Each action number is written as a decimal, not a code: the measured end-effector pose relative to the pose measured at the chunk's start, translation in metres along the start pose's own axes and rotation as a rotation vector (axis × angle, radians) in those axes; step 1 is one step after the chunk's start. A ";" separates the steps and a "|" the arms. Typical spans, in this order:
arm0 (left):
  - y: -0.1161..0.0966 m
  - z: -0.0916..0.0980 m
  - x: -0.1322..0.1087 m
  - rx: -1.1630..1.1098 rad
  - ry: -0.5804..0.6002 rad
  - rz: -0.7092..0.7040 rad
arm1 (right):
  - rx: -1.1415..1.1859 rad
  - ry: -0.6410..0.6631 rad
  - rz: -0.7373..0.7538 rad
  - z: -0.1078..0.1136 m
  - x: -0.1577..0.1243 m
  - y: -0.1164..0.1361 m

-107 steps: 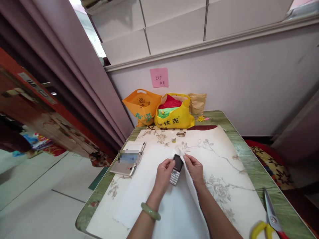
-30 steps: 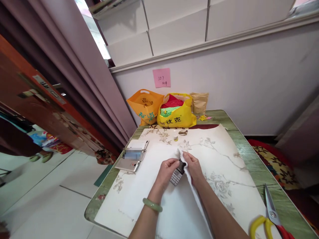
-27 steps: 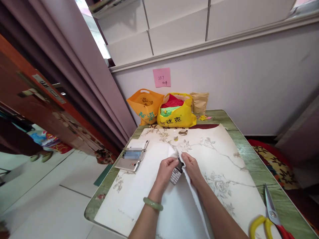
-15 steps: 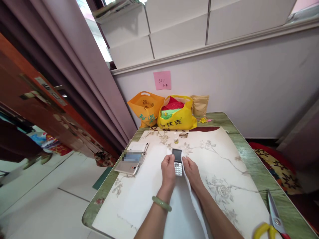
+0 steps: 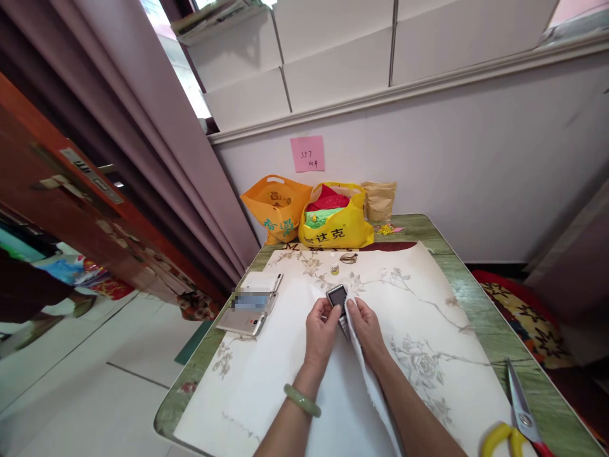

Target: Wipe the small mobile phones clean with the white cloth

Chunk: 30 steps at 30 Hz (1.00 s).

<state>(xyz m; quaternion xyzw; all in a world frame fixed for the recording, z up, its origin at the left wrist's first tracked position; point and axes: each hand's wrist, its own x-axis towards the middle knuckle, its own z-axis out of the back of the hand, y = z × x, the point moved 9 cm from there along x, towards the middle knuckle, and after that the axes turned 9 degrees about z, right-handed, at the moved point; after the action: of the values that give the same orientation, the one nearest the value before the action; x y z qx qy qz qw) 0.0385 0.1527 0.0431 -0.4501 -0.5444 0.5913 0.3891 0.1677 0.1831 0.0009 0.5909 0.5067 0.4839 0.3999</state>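
Observation:
A small silver keypad phone (image 5: 337, 296) with a dark screen is tilted between my hands, above the middle of the table. My left hand (image 5: 321, 327) grips its left side, thumb near the screen's lower edge; a green bangle is on that wrist. In my right hand (image 5: 365, 324) the edge of a white cloth (image 5: 364, 374) is pinched against the phone's right side. The cloth hangs down toward me and covers part of the keypad.
Several phones (image 5: 240, 321) lie at the table's left. Behind stand an orange bag (image 5: 278, 206), a yellow bag (image 5: 337, 233) and a brown pouch (image 5: 379, 200). Glasses (image 5: 349, 258) and a small bottle (image 5: 334, 270) sit nearer. Scissors (image 5: 523, 419) lie front right.
The phone has turned from upright to tilted, its lower end swinging right behind the cloth. My left thumb has moved onto its front. My right hand still pinches the cloth.

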 end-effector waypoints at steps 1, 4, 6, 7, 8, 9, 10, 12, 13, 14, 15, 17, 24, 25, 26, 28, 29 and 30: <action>-0.002 -0.001 0.003 0.012 0.076 0.043 | 0.031 0.010 -0.026 -0.001 0.000 0.000; 0.002 -0.003 0.011 0.096 0.284 0.273 | 0.068 0.093 -0.061 -0.006 -0.002 0.001; -0.001 0.001 0.015 0.212 0.344 0.321 | 0.056 0.157 -0.038 -0.010 -0.002 0.005; -0.002 0.001 0.017 0.254 0.366 0.320 | 0.045 0.185 -0.023 -0.012 -0.003 0.006; -0.003 0.000 0.017 0.280 0.376 0.312 | 0.034 0.205 -0.009 -0.013 -0.003 0.008; -0.003 0.000 0.018 0.282 0.372 0.303 | 0.022 0.216 0.004 -0.013 -0.003 0.008; -0.003 0.000 0.019 0.263 0.351 0.297 | 0.009 0.217 0.016 -0.013 -0.003 0.009; 0.001 0.002 0.021 0.183 0.265 0.296 | -0.006 0.202 0.030 -0.012 -0.002 0.008; 0.003 0.003 0.022 0.134 0.215 0.296 | -0.003 0.185 0.026 -0.010 -0.001 0.007; 0.005 0.004 0.022 0.086 0.167 0.297 | 0.013 0.163 0.010 -0.009 0.000 0.004; 0.007 0.005 0.023 0.043 0.123 0.297 | 0.039 0.137 -0.013 -0.008 0.000 0.000; 0.009 0.006 0.024 -0.028 0.043 0.287 | 0.097 0.066 -0.060 -0.004 0.002 -0.007; 0.015 -0.005 0.016 -0.129 -0.157 0.176 | 0.103 -0.164 -0.134 0.014 0.003 -0.010; 0.014 -0.008 0.013 -0.123 -0.179 0.154 | 0.099 -0.180 -0.132 0.016 0.003 -0.010; 0.014 -0.011 0.011 -0.112 -0.196 0.132 | 0.092 -0.196 -0.133 0.018 0.004 -0.010; 0.014 -0.016 0.007 -0.097 -0.225 0.096 | 0.060 -0.244 -0.133 0.025 0.005 -0.016; 0.015 -0.019 0.005 -0.095 -0.235 0.089 | 0.032 -0.272 -0.138 0.030 0.006 -0.021; 0.018 -0.021 0.003 -0.097 -0.244 0.088 | 0.003 -0.294 -0.144 0.034 0.007 -0.026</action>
<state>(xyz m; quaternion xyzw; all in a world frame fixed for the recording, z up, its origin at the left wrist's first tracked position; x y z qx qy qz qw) 0.0582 0.1593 0.0247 -0.4166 -0.5954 0.6312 0.2713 0.1955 0.1947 -0.0303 0.6180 0.4845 0.3618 0.5025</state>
